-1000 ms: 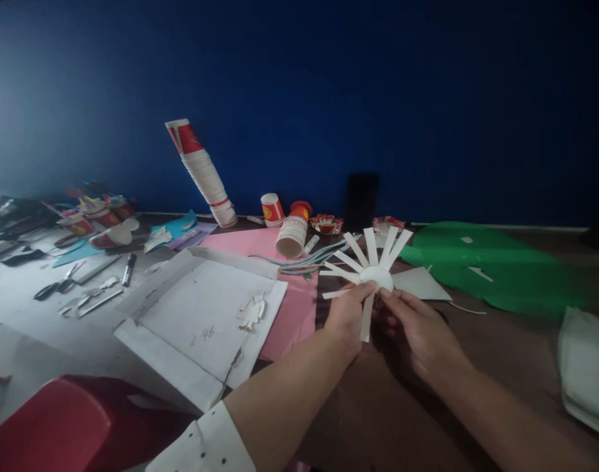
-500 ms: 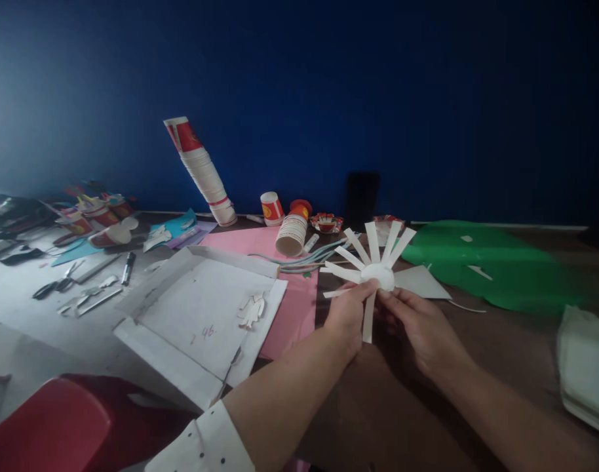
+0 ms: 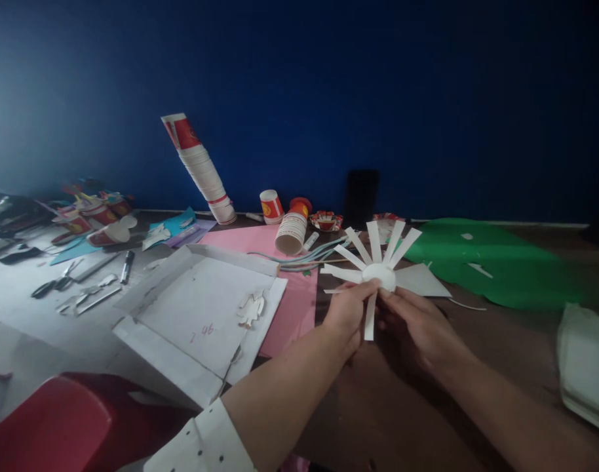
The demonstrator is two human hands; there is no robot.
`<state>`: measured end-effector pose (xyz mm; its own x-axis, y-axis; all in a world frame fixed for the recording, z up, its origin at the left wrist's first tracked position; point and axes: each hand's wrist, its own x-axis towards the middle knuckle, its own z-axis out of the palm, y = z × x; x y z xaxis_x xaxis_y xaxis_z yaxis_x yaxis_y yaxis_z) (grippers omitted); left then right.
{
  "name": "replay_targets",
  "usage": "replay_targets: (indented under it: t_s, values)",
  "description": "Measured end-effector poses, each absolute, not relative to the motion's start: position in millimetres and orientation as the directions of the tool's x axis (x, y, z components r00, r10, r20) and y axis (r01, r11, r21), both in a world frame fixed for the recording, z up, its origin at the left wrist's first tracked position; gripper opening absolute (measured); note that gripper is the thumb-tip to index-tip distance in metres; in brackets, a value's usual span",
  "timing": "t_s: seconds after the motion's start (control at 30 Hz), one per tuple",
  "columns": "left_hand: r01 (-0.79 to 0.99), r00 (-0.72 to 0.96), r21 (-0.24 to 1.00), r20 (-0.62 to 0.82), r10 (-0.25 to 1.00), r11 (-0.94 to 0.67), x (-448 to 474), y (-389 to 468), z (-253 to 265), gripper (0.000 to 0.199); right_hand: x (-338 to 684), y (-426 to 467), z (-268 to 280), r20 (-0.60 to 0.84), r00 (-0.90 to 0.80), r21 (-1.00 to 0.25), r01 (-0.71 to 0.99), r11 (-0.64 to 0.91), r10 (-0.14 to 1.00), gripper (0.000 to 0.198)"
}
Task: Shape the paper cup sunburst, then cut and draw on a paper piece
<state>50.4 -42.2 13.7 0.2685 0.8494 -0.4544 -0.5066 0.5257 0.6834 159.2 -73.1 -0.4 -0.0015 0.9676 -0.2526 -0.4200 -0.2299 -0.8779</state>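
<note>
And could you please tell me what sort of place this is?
Probably a craft worktable by a blue wall: scissors and a marker lie out, paper cups stand stacked, and the left hand and right hand hold a white paper piece with radiating strips.

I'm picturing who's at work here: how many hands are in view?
2: the left hand and the right hand, holding the white paper cut-out from its lower left and lower right. Parts of both are hidden.
</note>
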Motion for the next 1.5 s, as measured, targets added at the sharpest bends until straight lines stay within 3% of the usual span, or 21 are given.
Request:
replay_targets:
  t_s: [0.63, 1.07, 1.5]
  values:
    - [-0.496, 0.254, 0.709, -0.434, 0.865, 0.501, 47.2, -37.6, 6.5, 0.015, 157.9, -70.8, -2.9, -0.211, -0.054, -0.876, -0.432, -0.214, 0.976, 0.036]
    - [-0.545, 0.272, 0.672, -0.425, 0.863, 0.502, 48.6, -36.3, 6.2, 0.013, 168.1, -69.5, -10.2, -0.19, 0.024, -0.97, -0.157, -0.184, 0.981, 0.039]
    - [-0.57, 0.25, 0.659, -0.43, 0.868, 0.491, 47.2, -40.6, 18.0, 0.015, 160.9, -70.1, -3.5, -0.189, -0.053, -0.881, -0.431, -0.193, 0.981, 0.029]
